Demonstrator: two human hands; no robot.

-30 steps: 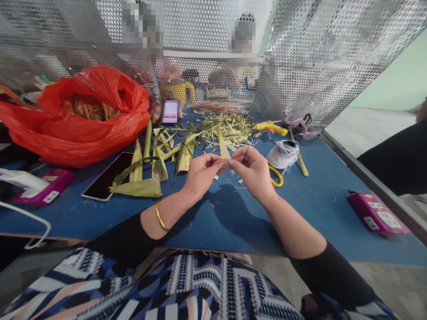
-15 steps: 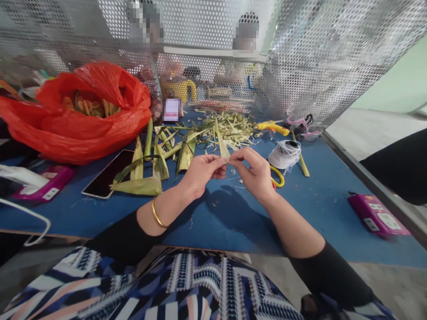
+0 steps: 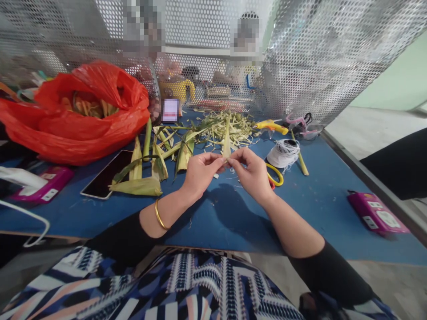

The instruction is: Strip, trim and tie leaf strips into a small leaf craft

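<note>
My left hand [image 3: 201,171] and my right hand [image 3: 252,173] meet above the blue table [image 3: 216,213], both pinching the base of a pale green leaf strip [image 3: 227,142] that stands nearly upright between the fingertips. A thin white thread seems to run by my right fingers, though it is too fine to follow. Right of my right hand lie yellow-handled scissors [image 3: 275,174] and a spool of white thread [image 3: 283,153]. Folded green leaf pieces [image 3: 136,186] lie left of my left hand.
A red plastic bag [image 3: 80,115] with leaves sits far left. A dark phone [image 3: 105,175] lies beside the leaf pieces, and leaf trimmings [image 3: 230,126] are heaped at the back. Pink devices [image 3: 376,213] [image 3: 43,186] lie at both sides. A perforated metal screen [image 3: 316,58] stands behind, with people beyond it.
The leaf strip has swung from leaning left to nearly upright. Both hands stay together and have shifted only slightly.
</note>
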